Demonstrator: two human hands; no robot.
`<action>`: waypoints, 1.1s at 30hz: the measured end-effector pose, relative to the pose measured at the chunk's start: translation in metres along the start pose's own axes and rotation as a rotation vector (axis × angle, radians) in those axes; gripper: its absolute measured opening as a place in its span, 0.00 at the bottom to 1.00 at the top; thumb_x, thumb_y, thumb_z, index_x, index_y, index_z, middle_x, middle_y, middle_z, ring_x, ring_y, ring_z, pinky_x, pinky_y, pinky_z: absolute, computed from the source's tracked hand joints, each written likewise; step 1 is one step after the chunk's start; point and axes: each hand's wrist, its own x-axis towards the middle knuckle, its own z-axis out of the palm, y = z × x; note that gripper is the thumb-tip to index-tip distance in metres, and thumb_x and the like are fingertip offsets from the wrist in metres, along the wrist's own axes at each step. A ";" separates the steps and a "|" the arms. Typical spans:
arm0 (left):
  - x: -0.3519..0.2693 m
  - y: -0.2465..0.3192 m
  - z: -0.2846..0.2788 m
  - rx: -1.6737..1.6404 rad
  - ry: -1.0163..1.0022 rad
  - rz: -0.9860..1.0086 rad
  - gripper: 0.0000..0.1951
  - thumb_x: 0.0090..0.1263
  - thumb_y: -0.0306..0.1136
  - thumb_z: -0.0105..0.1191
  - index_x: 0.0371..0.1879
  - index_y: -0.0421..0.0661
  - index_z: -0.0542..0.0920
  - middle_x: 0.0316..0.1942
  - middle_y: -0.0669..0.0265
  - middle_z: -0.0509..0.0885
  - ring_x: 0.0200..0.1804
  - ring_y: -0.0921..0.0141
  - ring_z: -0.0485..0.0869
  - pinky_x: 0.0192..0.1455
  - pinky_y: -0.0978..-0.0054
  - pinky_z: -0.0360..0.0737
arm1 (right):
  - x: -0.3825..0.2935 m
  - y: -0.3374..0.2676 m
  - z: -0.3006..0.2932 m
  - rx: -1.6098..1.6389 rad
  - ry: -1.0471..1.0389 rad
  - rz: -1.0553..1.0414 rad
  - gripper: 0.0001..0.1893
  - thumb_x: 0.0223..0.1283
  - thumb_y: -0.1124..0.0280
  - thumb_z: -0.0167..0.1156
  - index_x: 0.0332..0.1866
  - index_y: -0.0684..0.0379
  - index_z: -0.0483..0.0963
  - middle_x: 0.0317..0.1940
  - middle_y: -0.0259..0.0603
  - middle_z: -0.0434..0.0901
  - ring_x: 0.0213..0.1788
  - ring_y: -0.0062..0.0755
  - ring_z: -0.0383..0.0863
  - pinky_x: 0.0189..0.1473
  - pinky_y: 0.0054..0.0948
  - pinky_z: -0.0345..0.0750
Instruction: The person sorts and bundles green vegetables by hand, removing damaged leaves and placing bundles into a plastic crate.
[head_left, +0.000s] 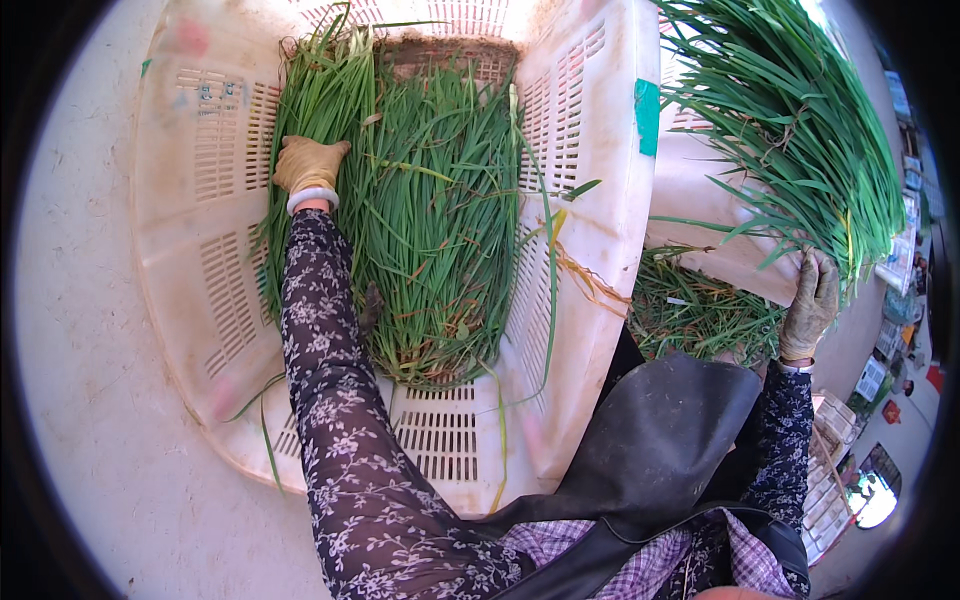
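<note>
My left hand (310, 165), in a tan glove, is closed over long green leaves at the left side of a white plastic crate (600, 247). Its fingertips are hidden among the leaves. Under and above it runs a bunch of chive-like greens (322, 94), pale stem ends towards the far wall. More flat-lying greens (442, 225) fill the middle of the crate. At the right, my gloved right hand (810, 300) touches the lower edge of a large bunch of the same greens (810, 127). Its fingers point up, close together; whether they grip leaves is unclear.
Loose leaves and trimmings (697, 315) lie in a heap right of the crate. A black apron (660, 435) covers my lap. Yellowed leaves (589, 277) hang over the crate's right wall. Another slatted crate (825, 517) stands at lower right, on the pale floor (82, 300) side opposite.
</note>
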 end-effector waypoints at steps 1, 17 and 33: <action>0.000 -0.001 0.002 0.020 -0.009 0.001 0.58 0.48 0.60 0.67 0.71 0.35 0.52 0.62 0.43 0.72 0.61 0.50 0.75 0.64 0.47 0.67 | 0.000 0.000 0.000 0.019 -0.016 0.019 0.06 0.65 0.74 0.57 0.43 0.64 0.78 0.37 0.41 0.82 0.37 0.32 0.80 0.44 0.29 0.75; -0.001 -0.015 0.003 -0.249 0.129 0.058 0.33 0.48 0.41 0.65 0.51 0.33 0.73 0.45 0.43 0.83 0.49 0.49 0.83 0.55 0.59 0.77 | 0.006 -0.011 0.002 -0.066 0.035 -0.079 0.05 0.64 0.75 0.57 0.39 0.63 0.78 0.33 0.41 0.81 0.33 0.32 0.80 0.39 0.29 0.76; -0.132 -0.032 0.031 0.157 -0.180 0.335 0.43 0.45 0.48 0.72 0.56 0.38 0.65 0.48 0.51 0.81 0.48 0.53 0.82 0.54 0.62 0.79 | 0.001 0.004 0.004 -0.065 0.073 -0.116 0.05 0.63 0.75 0.59 0.42 0.62 0.78 0.35 0.41 0.84 0.35 0.31 0.82 0.40 0.27 0.78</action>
